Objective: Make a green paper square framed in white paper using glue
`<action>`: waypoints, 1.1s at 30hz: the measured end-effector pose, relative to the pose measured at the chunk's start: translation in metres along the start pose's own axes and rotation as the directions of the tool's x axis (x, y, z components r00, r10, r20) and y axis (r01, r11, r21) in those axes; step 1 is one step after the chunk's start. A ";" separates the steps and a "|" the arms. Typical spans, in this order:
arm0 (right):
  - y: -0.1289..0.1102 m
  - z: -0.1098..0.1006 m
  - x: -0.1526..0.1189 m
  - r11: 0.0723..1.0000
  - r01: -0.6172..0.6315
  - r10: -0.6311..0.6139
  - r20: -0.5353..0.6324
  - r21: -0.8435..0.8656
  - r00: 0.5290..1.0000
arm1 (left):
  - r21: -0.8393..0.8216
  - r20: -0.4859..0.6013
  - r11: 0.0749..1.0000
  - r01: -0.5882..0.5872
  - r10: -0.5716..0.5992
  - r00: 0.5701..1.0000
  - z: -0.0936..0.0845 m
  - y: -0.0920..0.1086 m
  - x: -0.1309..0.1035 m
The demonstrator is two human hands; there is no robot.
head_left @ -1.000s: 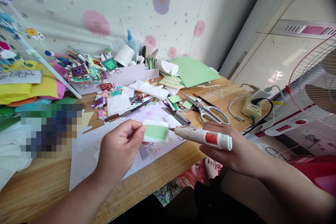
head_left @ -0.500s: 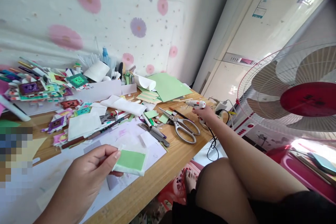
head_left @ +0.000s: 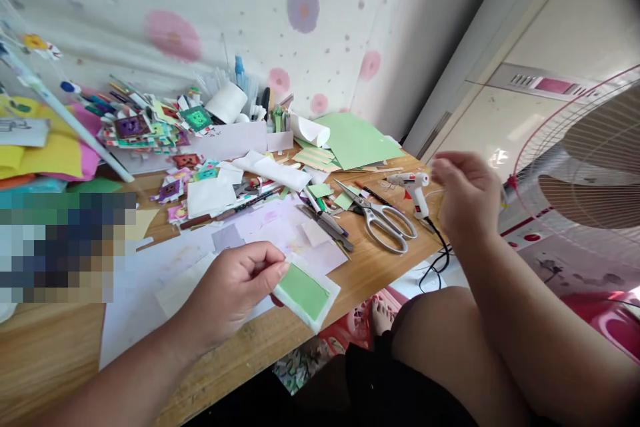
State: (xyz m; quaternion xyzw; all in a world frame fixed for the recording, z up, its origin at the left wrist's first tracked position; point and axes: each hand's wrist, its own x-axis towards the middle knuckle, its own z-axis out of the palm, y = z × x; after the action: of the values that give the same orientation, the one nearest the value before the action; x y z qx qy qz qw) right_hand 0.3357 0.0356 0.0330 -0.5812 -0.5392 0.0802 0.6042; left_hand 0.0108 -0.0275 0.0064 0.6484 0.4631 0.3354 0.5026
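My left hand (head_left: 240, 287) pinches one end of a flat white padded piece with a green paper rectangle (head_left: 307, 290) on its face. It is held tilted above the table's front edge. My right hand (head_left: 467, 197) is raised at the right, its fingers loosely curled in and nothing showing in them. Just left of it, apart from the hand, a white glue gun (head_left: 410, 183) stands on the table with its black cord hanging down. Large silver scissors (head_left: 383, 217) lie nearby. A utility knife (head_left: 333, 227) lies between the scissors and the left hand.
Sheets of green paper (head_left: 365, 140) and a white roll (head_left: 310, 130) lie at the back. Coloured cut-outs (head_left: 150, 123) and pens are heaped along the wall. A fan (head_left: 590, 147) stands to the right. White paper (head_left: 145, 307) covers part of the wooden table (head_left: 55, 347).
My right hand has let go of the glue gun and moved up and right of it. The green-faced piece in my left hand has turned, its free end now lower. The view has shifted left.
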 end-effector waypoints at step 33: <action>-0.072 0.073 -0.099 0.790 -0.610 0.129 0.954 0.067 0.272 | 0.267 0.008 0.963 -0.040 0.039 0.999 0.004 0.003 0.000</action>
State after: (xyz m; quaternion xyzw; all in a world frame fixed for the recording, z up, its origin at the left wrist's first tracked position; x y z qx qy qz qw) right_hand 0.2032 -0.0139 0.0152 -0.4002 -0.5906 0.6457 0.2724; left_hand 0.0147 -0.0288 0.0080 0.7198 0.4905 0.2790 0.4043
